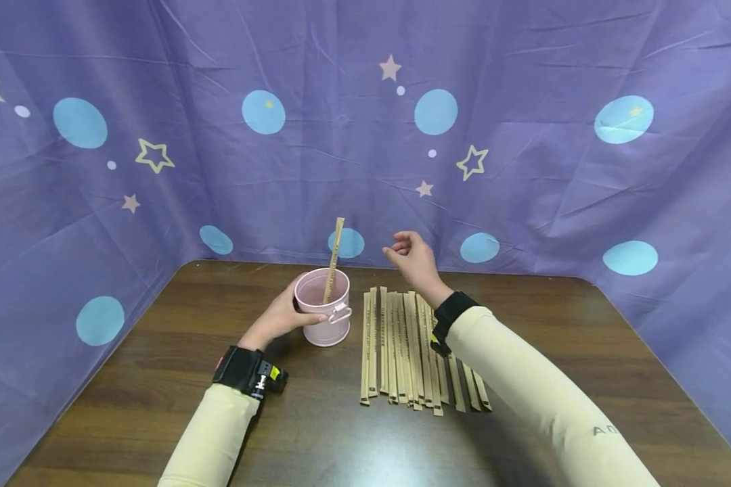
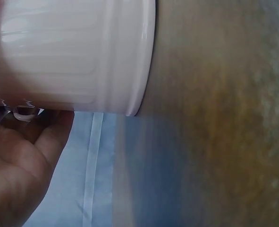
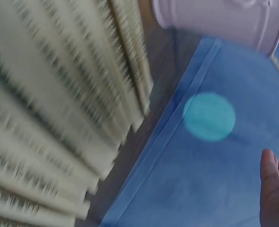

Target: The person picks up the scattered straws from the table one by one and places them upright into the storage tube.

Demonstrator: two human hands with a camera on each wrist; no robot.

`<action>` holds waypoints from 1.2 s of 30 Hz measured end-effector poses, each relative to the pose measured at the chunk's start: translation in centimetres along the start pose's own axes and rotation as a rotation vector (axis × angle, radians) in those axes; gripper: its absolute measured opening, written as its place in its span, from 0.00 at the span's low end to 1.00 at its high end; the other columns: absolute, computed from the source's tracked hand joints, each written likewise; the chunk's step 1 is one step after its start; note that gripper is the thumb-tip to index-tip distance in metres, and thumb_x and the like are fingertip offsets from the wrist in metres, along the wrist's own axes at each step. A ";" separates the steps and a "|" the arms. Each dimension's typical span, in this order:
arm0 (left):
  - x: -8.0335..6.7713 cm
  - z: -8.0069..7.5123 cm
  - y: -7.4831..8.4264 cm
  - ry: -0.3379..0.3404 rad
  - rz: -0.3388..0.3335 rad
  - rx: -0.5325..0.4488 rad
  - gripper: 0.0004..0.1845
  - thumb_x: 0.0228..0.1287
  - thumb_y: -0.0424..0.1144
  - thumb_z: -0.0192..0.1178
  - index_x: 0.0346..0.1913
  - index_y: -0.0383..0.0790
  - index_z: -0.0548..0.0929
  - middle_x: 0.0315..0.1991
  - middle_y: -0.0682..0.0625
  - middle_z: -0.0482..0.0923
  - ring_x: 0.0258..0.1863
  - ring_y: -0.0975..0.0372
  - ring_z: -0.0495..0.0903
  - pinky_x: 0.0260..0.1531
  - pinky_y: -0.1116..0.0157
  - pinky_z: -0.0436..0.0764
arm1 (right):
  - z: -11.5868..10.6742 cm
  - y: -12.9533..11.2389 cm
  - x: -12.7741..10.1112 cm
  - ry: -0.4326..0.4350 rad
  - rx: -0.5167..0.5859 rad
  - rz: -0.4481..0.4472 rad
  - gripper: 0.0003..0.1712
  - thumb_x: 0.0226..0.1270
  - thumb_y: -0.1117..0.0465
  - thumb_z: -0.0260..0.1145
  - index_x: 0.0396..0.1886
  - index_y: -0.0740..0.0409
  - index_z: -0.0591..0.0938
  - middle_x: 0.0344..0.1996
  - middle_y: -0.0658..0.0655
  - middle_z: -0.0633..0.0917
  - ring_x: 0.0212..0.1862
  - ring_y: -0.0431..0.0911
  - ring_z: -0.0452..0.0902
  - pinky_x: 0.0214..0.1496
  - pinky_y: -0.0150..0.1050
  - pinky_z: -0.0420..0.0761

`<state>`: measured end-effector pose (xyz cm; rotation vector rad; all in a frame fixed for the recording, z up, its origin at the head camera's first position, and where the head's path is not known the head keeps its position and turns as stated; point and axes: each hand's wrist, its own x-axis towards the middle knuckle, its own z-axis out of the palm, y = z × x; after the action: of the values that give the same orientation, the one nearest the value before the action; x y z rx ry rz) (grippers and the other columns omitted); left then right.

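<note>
On the dark wooden table walled by purple star-and-dot cloth, your left hand grips the pink bucket holding one paper-wrapped stick, your right hand hovers loosely curled and empty above the row of wrapped sticks, whose print is unreadable.

Dark brown wooden table. Pink metal bucket standing near centre. Row of paper-wrapped chopsticks lying flat at bucket's 3 o'clock, just beside it, long sides running 12 to 6 o'clock.

The bucket and the stick row blocked mid-table; a narrow gap lay between them.
</note>
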<state>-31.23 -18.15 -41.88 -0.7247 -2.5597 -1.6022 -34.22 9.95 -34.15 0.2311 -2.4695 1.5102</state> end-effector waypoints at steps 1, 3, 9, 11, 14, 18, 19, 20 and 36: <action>0.0 0.0 0.0 0.000 -0.001 -0.001 0.48 0.52 0.32 0.77 0.76 0.37 0.64 0.69 0.35 0.74 0.68 0.42 0.74 0.73 0.42 0.69 | -0.6 0.3 0.0 -0.009 -0.010 0.015 0.27 0.71 0.61 0.66 0.64 0.69 0.74 0.48 0.66 0.82 0.51 0.58 0.80 0.46 0.34 0.77; 0.0 0.0 0.0 -0.001 -0.002 -0.002 0.47 0.53 0.32 0.77 0.75 0.37 0.64 0.69 0.35 0.74 0.68 0.42 0.74 0.73 0.42 0.69 | -1.7 0.9 0.1 -0.024 -0.027 0.042 0.27 0.72 0.60 0.66 0.65 0.69 0.73 0.49 0.65 0.81 0.51 0.57 0.80 0.46 0.34 0.77; 0.1 0.1 -0.1 -0.006 0.006 -0.006 0.46 0.53 0.32 0.76 0.75 0.35 0.64 0.68 0.34 0.74 0.68 0.41 0.74 0.73 0.41 0.69 | -4.6 3.2 0.0 -0.032 -0.070 0.102 0.26 0.73 0.61 0.62 0.65 0.70 0.72 0.48 0.65 0.80 0.44 0.47 0.80 0.45 0.32 0.82; 0.0 0.2 -0.2 -0.005 0.006 -0.005 0.46 0.54 0.32 0.76 0.75 0.35 0.64 0.68 0.33 0.74 0.68 0.40 0.74 0.73 0.41 0.68 | -5.4 4.2 0.0 -0.023 -0.080 0.118 0.25 0.72 0.62 0.62 0.63 0.72 0.72 0.46 0.64 0.80 0.39 0.41 0.79 0.42 0.29 0.82; 0.0 0.1 -0.2 -0.002 -0.002 -0.003 0.46 0.53 0.32 0.76 0.75 0.35 0.65 0.69 0.34 0.74 0.68 0.41 0.73 0.73 0.41 0.68 | -6.5 5.6 -0.4 -0.016 -0.110 0.142 0.24 0.71 0.63 0.61 0.61 0.72 0.74 0.44 0.61 0.81 0.34 0.35 0.76 0.39 0.25 0.79; -0.1 0.1 -0.1 -0.007 0.000 -0.016 0.46 0.54 0.31 0.76 0.75 0.36 0.64 0.69 0.34 0.74 0.69 0.41 0.73 0.73 0.41 0.68 | -7.7 7.2 -1.1 -0.047 -0.173 0.168 0.23 0.70 0.64 0.61 0.60 0.74 0.74 0.42 0.62 0.81 0.32 0.35 0.77 0.40 0.30 0.83; -0.1 0.1 0.0 -0.009 0.003 -0.023 0.46 0.53 0.31 0.76 0.75 0.36 0.64 0.69 0.34 0.74 0.69 0.41 0.73 0.73 0.42 0.68 | -8.0 7.6 -1.3 -0.063 -0.186 0.178 0.23 0.70 0.65 0.61 0.60 0.75 0.73 0.42 0.62 0.80 0.32 0.37 0.78 0.42 0.34 0.86; -0.1 0.1 0.0 -0.009 0.007 -0.028 0.47 0.53 0.31 0.76 0.75 0.36 0.64 0.69 0.34 0.74 0.69 0.41 0.73 0.73 0.42 0.68 | -8.2 8.0 -1.4 -0.077 -0.194 0.189 0.23 0.70 0.65 0.60 0.60 0.76 0.73 0.41 0.62 0.80 0.33 0.38 0.79 0.44 0.37 0.87; 0.0 0.0 0.4 -0.013 -0.003 -0.083 0.48 0.52 0.30 0.76 0.76 0.39 0.64 0.68 0.35 0.74 0.68 0.42 0.74 0.73 0.43 0.68 | -10.2 11.1 -3.5 -0.314 -0.339 0.383 0.06 0.61 0.71 0.64 0.27 0.64 0.74 0.25 0.53 0.75 0.22 0.39 0.75 0.30 0.34 0.86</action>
<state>-31.05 -18.05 -41.59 -0.7406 -2.5174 -1.7194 -32.46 24.07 -40.17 -0.0804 -3.1139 1.2196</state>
